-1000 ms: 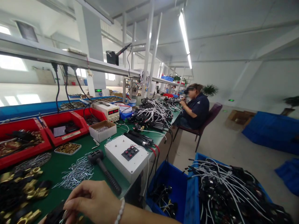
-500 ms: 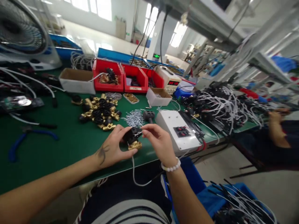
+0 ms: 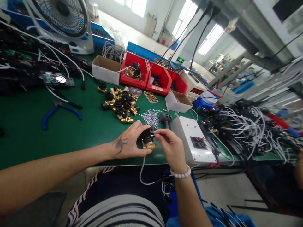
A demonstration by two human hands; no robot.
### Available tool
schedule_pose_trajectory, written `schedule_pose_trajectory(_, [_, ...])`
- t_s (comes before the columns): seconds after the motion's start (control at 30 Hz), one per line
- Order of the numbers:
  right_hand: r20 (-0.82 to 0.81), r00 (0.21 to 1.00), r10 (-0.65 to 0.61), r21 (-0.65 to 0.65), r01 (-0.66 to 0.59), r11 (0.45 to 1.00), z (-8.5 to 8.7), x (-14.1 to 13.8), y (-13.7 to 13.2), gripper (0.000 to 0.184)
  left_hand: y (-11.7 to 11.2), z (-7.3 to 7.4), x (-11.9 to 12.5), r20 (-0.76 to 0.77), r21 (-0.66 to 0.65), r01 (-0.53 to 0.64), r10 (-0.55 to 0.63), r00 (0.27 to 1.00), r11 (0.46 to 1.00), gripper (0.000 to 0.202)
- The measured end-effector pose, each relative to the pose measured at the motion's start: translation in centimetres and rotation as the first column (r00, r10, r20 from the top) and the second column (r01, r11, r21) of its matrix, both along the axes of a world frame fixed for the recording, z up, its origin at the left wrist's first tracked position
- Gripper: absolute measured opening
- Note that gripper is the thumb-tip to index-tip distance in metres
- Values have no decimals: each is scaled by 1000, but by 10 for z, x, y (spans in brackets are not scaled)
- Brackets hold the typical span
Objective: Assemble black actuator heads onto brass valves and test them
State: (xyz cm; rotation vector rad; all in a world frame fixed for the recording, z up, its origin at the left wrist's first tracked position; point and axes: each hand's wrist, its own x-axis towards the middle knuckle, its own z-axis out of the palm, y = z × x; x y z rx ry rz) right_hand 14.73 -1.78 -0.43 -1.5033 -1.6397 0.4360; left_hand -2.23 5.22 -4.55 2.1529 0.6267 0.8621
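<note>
My left hand (image 3: 129, 142) grips a small valve (image 3: 148, 140) with a black top and a brass base, just above the near edge of the green table (image 3: 71, 132). My right hand (image 3: 170, 146) pinches at the valve's black top from the right; what its fingertips hold is too small to see. A white cable (image 3: 142, 173) hangs from the valve over the table edge. Behind my hands lie a heap of silver wire clips (image 3: 150, 117) and a pile of brass and black valve parts (image 3: 120, 104).
A white box with red switches (image 3: 193, 142) sits right of my hands, a black mallet (image 3: 165, 118) behind them. Red bins (image 3: 142, 82), cardboard boxes (image 3: 104, 71), a fan (image 3: 66, 19) and blue pliers (image 3: 60, 112) stand further off. Black parts with white cables (image 3: 246, 129) crowd the right.
My view swung left and down from the workshop aisle onto the table. Both hands came together on the valve and now hold it a little nearer the white box.
</note>
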Motion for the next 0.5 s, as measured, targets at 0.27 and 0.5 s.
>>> schedule_pose_trajectory(0.27, [189,982,-7,110,-14,994,3,0,-3,15,2,-1,0,16,-4,20,-20,1000,1000,69])
schedule_pose_trajectory(0.5, [225,973,42,50,-54,997,11,5,3,16,2,4,1,-23,50,-15,17,1000,999,72])
